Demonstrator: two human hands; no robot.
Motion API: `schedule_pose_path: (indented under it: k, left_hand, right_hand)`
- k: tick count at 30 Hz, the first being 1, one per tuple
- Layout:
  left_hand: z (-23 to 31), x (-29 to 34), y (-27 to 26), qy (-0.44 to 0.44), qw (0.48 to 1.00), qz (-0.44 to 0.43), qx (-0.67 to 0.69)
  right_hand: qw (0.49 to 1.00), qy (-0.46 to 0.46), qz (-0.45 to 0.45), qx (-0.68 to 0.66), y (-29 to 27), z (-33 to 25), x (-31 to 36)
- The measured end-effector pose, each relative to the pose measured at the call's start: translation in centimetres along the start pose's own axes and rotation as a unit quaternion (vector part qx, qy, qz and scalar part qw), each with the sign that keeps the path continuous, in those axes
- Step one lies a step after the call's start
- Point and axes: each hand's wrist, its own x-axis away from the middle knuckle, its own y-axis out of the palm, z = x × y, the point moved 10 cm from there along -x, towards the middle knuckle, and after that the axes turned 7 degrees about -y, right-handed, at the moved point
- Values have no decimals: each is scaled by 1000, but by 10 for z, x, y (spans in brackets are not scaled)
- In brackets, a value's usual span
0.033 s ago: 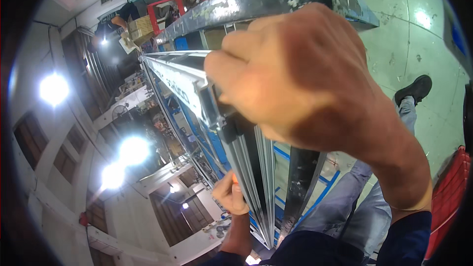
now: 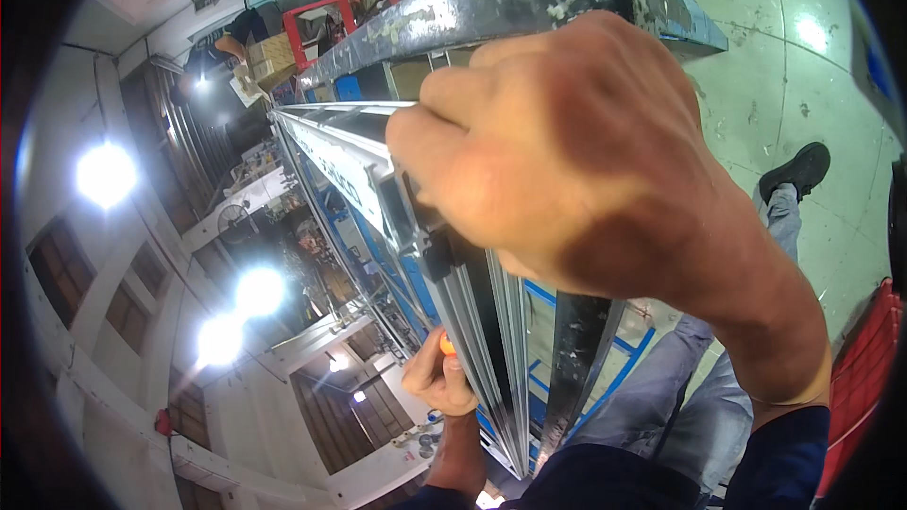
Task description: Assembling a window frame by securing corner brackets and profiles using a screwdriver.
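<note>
A silver aluminium profile frame (image 2: 354,153), partly wrapped in white printed film, runs away to the upper left and down toward my body. Over its near corner my right hand (image 2: 586,151) is closed in a fist, very close to the view, with fingertips and whatever they grip hidden beneath. A black corner piece (image 2: 436,255) shows just beside that fist. Lower down, along the grooved aluminium bars (image 2: 472,321), my left hand (image 2: 444,385) is closed around a small orange thing (image 2: 447,344), mostly covered by the fingers.
A worn black steel beam (image 2: 453,14) crosses behind the right hand. Blue racking (image 2: 619,368) stands below the bars. A red crate (image 2: 864,368) lies at the right, a red metal frame (image 2: 307,24) at the upper left. Another person's arm (image 2: 229,45) shows by a cardboard box (image 2: 271,57).
My left hand has shifted slightly left, and more of the orange thing shows. The right fist has moved a touch to the left over the corner.
</note>
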Motion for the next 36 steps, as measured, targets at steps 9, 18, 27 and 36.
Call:
schedule_pose_path:
  k: [9,18,27,36]
  left_hand:
    - [-89,25,31,-296,613,-241,692]
    - [-49,6,3,-195,934,-63,293]
    - [19,15,-15,20,998,55,-21]
    - [-87,23,9,-306,869,-91,377]
  right_hand:
    - [999,7,-39,-8,-15,4,-5]
    - [999,-4,-3,-48,0,5,1]
    - [999,-28,-40,-3,-7,-2,-7]
    - [991,28,-85,-98,3,9,-8]
